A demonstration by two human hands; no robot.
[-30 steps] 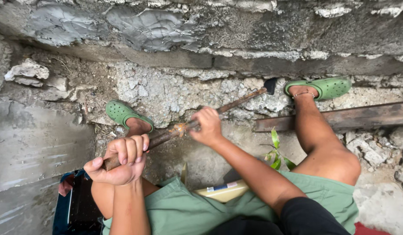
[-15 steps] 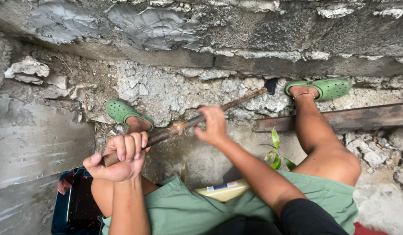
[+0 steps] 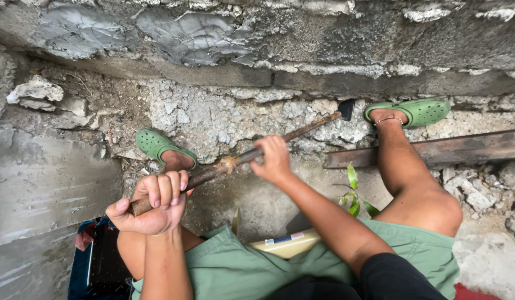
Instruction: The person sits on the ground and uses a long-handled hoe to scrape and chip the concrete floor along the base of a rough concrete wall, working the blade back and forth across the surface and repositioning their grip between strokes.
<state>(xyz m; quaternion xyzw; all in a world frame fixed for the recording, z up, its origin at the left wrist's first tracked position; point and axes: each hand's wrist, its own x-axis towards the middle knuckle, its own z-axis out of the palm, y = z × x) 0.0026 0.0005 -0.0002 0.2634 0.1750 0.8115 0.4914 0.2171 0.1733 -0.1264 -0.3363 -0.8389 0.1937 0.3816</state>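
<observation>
A rough concrete wall (image 3: pixel 257 33) fills the top of the frame, and its crumbling base (image 3: pixel 213 119) closes off the far side; a smooth grey slab (image 3: pixel 41 183) bounds the lower left, a weathered wooden plank (image 3: pixel 452 150) lies at the right, and the only open ground is the small patch of rubble between the two green clogs (image 3: pixel 157 145) (image 3: pixel 416 111). A rusty iron bar (image 3: pixel 235 161) runs across the middle of the frame, its long axis slanting from lower left to upper right, with the dark chisel tip (image 3: pixel 346 108) pointing at the foot of the wall, just left of the right clog. The left hand (image 3: pixel 152 203) is clamped in a fist around the bar's near end at lower left; the right hand (image 3: pixel 274 161) is closed around the shaft near its middle. Compared with a moment ago, the bar's angle and both grips look almost unchanged, the tip staying at the same spot. A small green seedling (image 3: pixel 355 194) stands near the right knee.
</observation>
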